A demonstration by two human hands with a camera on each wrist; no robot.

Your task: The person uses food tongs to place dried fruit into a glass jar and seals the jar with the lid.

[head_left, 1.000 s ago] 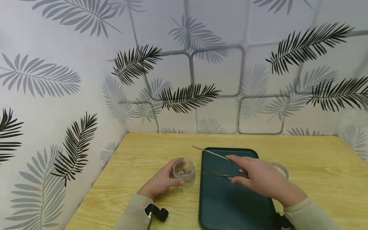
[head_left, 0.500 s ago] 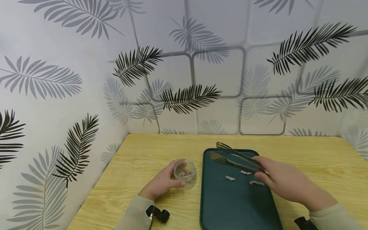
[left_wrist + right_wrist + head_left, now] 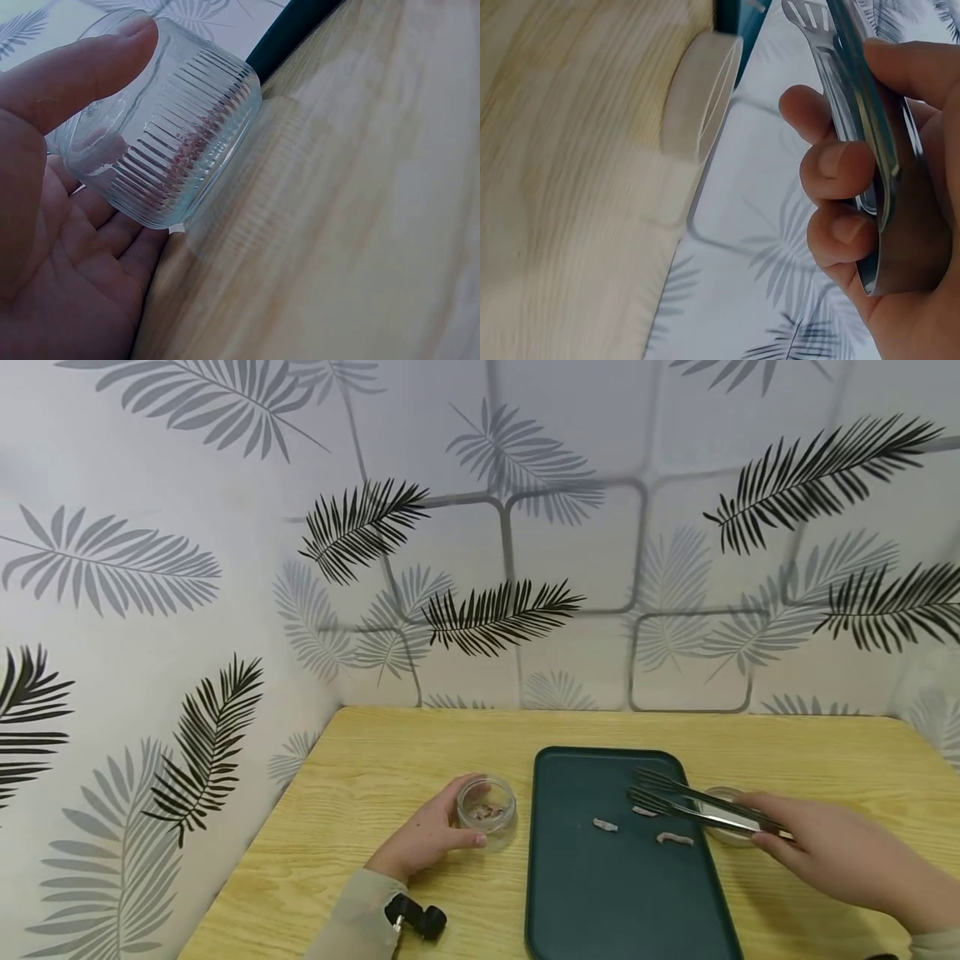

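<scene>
My left hand [image 3: 423,837] grips a small clear glass jar [image 3: 486,802] standing on the table left of the tray. Its thumb lies along the near side, fingers around the far side. In the left wrist view, the jar [image 3: 187,127] has ribbed walls and small reddish-brown bits at the bottom. My right hand [image 3: 843,852] holds metal tongs [image 3: 720,812], their slotted tips spread apart over the right part of the dark green tray [image 3: 592,902]. On that tray lie three small pale, shrivelled strips, one in the middle [image 3: 605,825], one near the right edge [image 3: 675,838], one under the tongs [image 3: 643,811].
A round, pale, shallow container [image 3: 694,97] sits on the table just right of the tray, partly covered by the tongs in the head view. The light wooden table [image 3: 420,735] backs onto a wall [image 3: 465,552] with leaf-patterned covering.
My right hand has drawn back to the right with the tongs, from reaching across the tray toward the jar to its right side. The strips have come into full view. The left hand stays on the jar.
</scene>
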